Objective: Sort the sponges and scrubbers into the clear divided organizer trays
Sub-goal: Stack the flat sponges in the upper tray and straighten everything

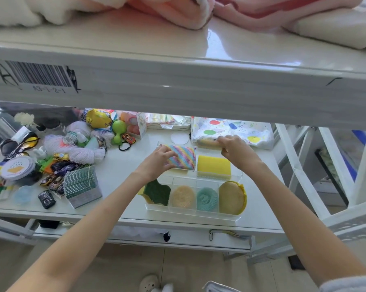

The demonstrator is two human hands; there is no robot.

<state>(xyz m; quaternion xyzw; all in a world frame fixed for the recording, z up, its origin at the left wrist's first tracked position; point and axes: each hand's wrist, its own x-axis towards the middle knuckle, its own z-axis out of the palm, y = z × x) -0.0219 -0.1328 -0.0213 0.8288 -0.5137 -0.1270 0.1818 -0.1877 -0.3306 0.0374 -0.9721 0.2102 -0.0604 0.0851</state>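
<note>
**Rainbow sponge going into the far tray**

On the lower shelf, the left hand [160, 160] pinches a rainbow-striped sponge [181, 157] over the left compartment of the far clear tray [234, 177], beside a yellow sponge [214, 166] already seated there. The right hand [233, 149] is closed around a wooden-handled item [207, 142] at the tray's back edge; what that item is cannot be told.

To do this well, I would lower the striped sponge flat and square to the divider, so it sits down fully without riding on the wall.

The near tray [190, 213] holds a green scouring pad [156, 191], a tan round sponge [182, 196], a teal mesh scrubber [207, 199] and a tan oval sponge [231, 197]. Toy cars [53, 182], yarn [83, 153] and a card stack [82, 186] crowd the left side, clear of the trays. The overhanging upper shelf [178, 81] limits headroom.
</note>
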